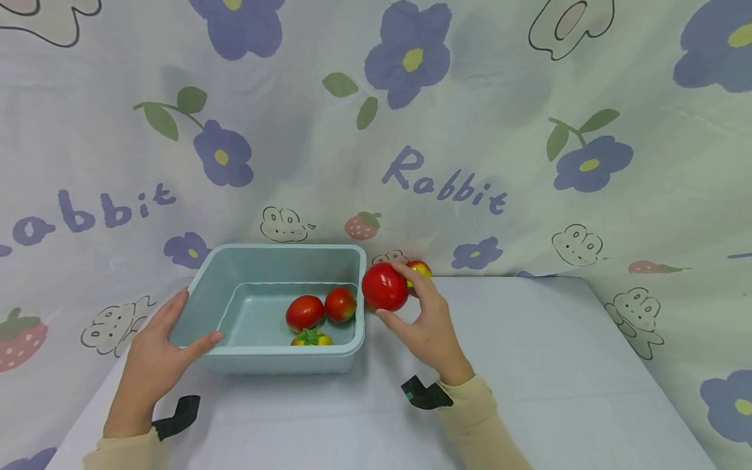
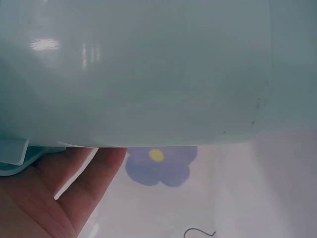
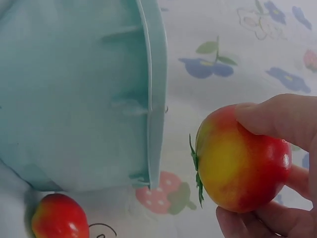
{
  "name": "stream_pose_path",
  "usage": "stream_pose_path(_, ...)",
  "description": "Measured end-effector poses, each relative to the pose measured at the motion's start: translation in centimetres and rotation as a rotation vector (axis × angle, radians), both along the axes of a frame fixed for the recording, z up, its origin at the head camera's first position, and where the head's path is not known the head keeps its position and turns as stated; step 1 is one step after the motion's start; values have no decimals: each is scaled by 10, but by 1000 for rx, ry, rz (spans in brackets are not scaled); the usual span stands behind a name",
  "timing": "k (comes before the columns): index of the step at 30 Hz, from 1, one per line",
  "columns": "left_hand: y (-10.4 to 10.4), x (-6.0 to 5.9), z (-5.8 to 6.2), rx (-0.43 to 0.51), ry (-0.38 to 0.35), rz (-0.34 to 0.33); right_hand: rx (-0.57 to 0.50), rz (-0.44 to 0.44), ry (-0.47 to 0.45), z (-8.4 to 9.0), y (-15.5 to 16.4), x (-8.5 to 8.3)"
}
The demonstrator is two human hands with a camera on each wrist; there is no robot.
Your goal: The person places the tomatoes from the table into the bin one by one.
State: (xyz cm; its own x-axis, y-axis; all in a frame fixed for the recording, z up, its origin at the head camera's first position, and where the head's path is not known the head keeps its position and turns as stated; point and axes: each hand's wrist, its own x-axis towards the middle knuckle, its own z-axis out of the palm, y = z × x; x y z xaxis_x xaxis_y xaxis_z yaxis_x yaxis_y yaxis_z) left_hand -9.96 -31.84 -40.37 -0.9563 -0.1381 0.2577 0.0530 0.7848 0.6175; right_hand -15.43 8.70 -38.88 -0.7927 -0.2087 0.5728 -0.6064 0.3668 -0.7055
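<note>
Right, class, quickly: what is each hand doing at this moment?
Left hand: open, fingers resting on the tub, thumb on its rim.
Right hand: holding a tomato.

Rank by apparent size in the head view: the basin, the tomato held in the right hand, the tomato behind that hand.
1. basin, by far largest.
2. held tomato, in the right hand.
3. tomato behind the hand; it is mostly hidden, so its rank is unsure.
</note>
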Motion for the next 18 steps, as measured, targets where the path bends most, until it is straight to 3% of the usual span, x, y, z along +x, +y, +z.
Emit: stream_pose_path(18, 0, 0, 0, -8, -2, -2, -9, 123, 63, -2, -21, 11)
